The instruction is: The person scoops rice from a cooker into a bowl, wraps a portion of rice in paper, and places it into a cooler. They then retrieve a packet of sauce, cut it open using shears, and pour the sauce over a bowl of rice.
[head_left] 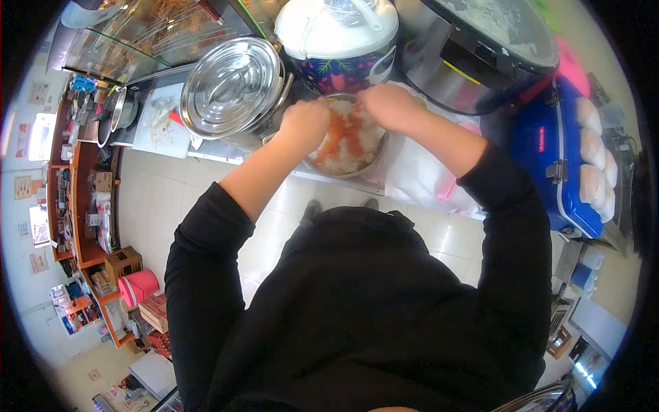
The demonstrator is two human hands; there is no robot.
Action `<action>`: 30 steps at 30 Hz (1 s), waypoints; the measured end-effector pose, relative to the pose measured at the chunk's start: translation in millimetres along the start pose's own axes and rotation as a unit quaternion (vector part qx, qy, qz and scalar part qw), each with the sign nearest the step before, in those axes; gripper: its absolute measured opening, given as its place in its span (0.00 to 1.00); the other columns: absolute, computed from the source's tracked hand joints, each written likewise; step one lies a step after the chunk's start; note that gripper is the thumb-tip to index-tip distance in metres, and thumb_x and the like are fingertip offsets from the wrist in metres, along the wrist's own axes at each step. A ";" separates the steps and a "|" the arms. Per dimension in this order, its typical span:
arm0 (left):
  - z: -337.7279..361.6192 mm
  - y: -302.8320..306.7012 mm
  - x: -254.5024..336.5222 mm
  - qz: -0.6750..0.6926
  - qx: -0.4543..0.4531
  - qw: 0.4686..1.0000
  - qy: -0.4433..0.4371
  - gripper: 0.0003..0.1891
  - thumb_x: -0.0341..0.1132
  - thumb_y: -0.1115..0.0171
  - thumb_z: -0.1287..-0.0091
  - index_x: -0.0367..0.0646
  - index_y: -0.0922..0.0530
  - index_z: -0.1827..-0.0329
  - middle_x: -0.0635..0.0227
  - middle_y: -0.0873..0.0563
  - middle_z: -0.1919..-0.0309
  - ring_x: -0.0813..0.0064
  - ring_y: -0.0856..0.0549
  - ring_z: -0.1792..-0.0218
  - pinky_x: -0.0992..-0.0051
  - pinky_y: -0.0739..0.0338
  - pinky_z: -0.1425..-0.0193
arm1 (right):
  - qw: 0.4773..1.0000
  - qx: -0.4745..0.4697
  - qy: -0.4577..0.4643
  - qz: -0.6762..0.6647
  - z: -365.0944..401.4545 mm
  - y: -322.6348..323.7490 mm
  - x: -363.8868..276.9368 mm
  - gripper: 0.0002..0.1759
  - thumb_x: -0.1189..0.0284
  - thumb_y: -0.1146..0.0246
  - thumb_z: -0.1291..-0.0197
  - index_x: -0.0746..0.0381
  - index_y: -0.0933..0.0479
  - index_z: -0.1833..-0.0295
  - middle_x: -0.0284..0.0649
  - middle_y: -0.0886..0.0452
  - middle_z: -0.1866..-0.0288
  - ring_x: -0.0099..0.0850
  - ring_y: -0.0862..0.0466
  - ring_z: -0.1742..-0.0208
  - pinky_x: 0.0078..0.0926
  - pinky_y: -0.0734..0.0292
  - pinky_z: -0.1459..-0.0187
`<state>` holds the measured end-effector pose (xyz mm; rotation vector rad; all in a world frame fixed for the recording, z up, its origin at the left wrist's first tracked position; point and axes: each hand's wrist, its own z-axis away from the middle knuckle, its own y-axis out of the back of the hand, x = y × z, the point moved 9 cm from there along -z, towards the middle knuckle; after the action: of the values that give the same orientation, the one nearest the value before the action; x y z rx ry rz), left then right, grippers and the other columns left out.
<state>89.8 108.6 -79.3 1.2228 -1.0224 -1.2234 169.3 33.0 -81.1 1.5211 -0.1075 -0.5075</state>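
Note:
White rice [329,163] fills a round metal bowl [376,165] on the counter, with orange-red sauce [347,134] spread over its middle. My left hand [307,125] is closed above the bowl's left side. Over the upper right side of the same bowl, my right hand [388,107] is closed too. Both sets of fingers curl away from me, so anything they may hold is hidden. Just behind the bowl stands a patterned rice pot with a white lid [336,34].
A steel pot with a shiny lid [232,88] stands left of the bowl, beside a white cutting board [162,123] with scraps. To the right are a white plastic bag [419,161], a large cooker [439,75] and a blue cooler [542,165]. A glass case [130,58] is behind.

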 end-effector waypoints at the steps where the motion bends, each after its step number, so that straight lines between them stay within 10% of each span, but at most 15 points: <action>1: 1.4 -2.9 -1.4 0.007 -0.013 1.000 0.014 0.11 0.30 0.43 0.43 0.32 0.28 0.62 0.50 0.17 0.70 0.53 0.16 0.65 0.62 0.21 0.60 | 1.000 -0.002 0.004 -0.001 0.5 -2.1 -0.1 0.10 0.72 0.44 0.49 0.64 0.20 0.66 0.49 0.17 0.65 0.45 0.16 0.63 0.41 0.21 0.64; 12: 11.7 -22.4 -4.8 0.008 -0.057 0.998 0.001 0.14 0.36 0.47 0.35 0.31 0.31 0.58 0.47 0.18 0.67 0.51 0.16 0.67 0.62 0.20 0.64 | 0.999 -0.033 0.039 -0.003 1.4 -16.5 -4.8 0.15 0.72 0.46 0.45 0.67 0.25 0.53 0.52 0.18 0.62 0.44 0.16 0.60 0.40 0.21 0.61; 30: 1.2 8.3 -4.5 -0.014 -0.053 0.998 0.037 0.13 0.30 0.51 0.40 0.50 0.20 0.56 0.59 0.15 0.72 0.60 0.15 0.69 0.62 0.22 0.67 | 1.000 0.009 0.002 0.027 -4.5 12.2 -10.1 0.09 0.74 0.44 0.49 0.58 0.18 0.65 0.45 0.17 0.64 0.43 0.17 0.60 0.40 0.21 0.62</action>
<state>89.1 112.5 -70.6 1.1953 -0.8774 -1.2288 165.0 40.7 -67.2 1.5322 -0.1492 -0.4618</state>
